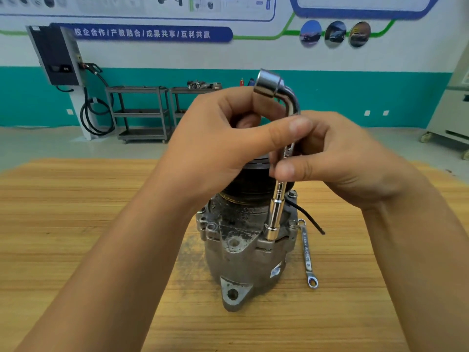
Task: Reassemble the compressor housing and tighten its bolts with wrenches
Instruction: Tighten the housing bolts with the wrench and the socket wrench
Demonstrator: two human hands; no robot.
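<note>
**A:** Where does the housing sit?

**B:** The grey cast-metal compressor housing (238,262) stands upright in the middle of the pale wooden table (76,224). It is straight ahead of the person and below both hands, with its black pulley end (251,184) on top.

**A:** And the tool?

**B:** A chrome L-shaped socket wrench (275,212) stands on it. The long shank runs almost vertical. Its lower socket is seated on the housing's upper flange, on the right side of the body. The short bent arm points up and left, above the hands.

**A:** Who holds it?

**B:** Both. The left hand (215,143) wraps the shank just under the bend, thumb laid across the front. The right hand (342,161) pinches the shank lower down, so it is the one nearer the bolt. The two hands are close together and seem to touch.

**A:** What does the turn depend on?

**B:** I judge it depends on the shank lining up with the bolt's upright axis. Spun about that line, the socket should remain seated; tilted, it may ride off.

**A:** Anything alongside?

**B:** A second hex bolt (292,193) shows just behind the shank. A flat steel ring spanner (307,252) lies on the table just right of the housing, near a black wire (311,221).
</note>
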